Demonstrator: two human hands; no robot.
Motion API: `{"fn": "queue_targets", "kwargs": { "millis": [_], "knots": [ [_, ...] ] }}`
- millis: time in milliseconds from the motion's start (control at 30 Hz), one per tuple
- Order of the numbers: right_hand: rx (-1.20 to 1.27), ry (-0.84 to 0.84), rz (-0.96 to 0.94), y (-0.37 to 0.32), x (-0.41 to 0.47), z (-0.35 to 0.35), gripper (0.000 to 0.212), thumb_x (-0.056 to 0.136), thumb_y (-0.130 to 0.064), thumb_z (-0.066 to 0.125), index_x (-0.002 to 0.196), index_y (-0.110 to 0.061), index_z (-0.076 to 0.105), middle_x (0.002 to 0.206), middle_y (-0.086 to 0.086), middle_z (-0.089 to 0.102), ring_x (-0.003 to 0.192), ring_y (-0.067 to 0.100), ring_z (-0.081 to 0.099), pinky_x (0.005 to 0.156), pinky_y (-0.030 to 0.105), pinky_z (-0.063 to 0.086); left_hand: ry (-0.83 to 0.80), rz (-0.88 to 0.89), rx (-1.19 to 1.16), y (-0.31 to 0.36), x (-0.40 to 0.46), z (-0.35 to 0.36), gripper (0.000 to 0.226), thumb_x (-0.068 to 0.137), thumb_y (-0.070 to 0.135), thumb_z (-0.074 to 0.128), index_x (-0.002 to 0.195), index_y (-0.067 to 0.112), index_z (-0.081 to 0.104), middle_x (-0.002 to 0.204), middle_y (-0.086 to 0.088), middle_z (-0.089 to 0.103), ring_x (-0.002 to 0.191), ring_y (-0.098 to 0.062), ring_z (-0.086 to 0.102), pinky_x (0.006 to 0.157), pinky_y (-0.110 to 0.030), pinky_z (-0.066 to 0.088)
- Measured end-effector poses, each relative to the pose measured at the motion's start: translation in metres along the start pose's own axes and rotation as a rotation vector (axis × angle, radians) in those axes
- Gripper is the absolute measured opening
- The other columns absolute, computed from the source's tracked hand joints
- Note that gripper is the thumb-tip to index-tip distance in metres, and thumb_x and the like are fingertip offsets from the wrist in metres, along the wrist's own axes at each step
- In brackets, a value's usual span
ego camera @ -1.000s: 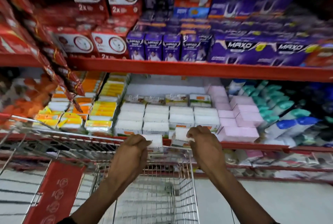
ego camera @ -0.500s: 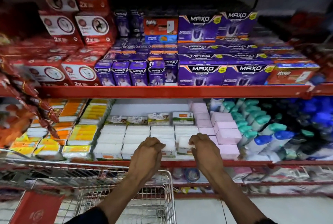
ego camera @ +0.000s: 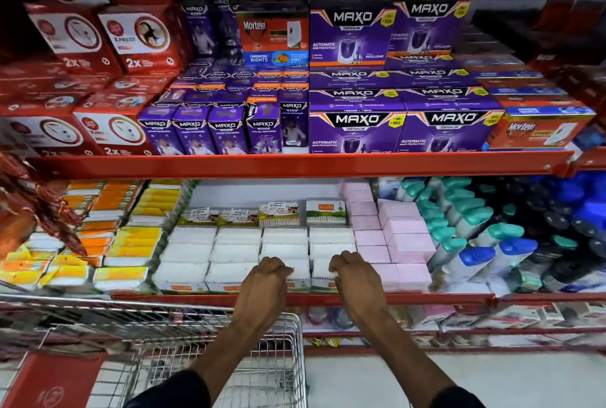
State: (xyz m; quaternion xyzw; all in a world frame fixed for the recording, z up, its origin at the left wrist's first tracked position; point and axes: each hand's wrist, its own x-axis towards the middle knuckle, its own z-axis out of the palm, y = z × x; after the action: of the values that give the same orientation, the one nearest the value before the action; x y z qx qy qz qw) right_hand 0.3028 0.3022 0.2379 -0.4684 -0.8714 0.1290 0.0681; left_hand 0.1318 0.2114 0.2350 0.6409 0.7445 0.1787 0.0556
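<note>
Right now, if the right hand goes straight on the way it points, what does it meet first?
The right hand curls its fingers on a front white pack. Straight on, it would probably meet the next row of packs just behind, though depth is unclear.

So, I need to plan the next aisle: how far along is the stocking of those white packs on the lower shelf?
Done: white packs stand in four columns behind the shelf lip. In hand: the left hand grips a front pack and the right hand grips the neighbouring pack, both in the front row. Left: letting go; whether the cart holds more I cannot tell.
</note>
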Motion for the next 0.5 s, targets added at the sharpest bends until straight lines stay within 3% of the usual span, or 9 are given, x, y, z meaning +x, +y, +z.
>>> {"fn": "queue_targets", "kwargs": {
  "millis": [267, 500],
  "knots": [
    [-0.017, -0.051, -0.015, 0.003, 0.005, 0.012, 0.046, 0.065, 0.003, 0.078, 0.102, -0.017, 0.060, 0.103, 0.001, 0.062, 0.097, 0.022, 0.056, 0.077, 0.034, 0.050, -0.025, -0.018, 0.002, -0.007, 0.004, 0.016, 0.037, 0.076, -0.009, 0.067, 0.106, 0.012, 0.075, 0.094, -0.001, 0.071, 0.091, -0.021, 0.065, 0.075, -0.036, 0.061],
    [0.016, -0.001, -0.009, 0.005, 0.003, 0.015, 0.044, 0.071, 0.003, 0.075, 0.107, -0.020, 0.063, 0.108, 0.000, 0.065, 0.099, 0.020, 0.058, 0.080, 0.032, 0.052, -0.040, 0.000, 0.036, -0.013, 0.005, 0.025, 0.042, 0.074, -0.010, 0.067, 0.108, 0.013, 0.074, 0.097, -0.002, 0.072, 0.093, -0.023, 0.061, 0.079, -0.039, 0.058]
  ]
}}
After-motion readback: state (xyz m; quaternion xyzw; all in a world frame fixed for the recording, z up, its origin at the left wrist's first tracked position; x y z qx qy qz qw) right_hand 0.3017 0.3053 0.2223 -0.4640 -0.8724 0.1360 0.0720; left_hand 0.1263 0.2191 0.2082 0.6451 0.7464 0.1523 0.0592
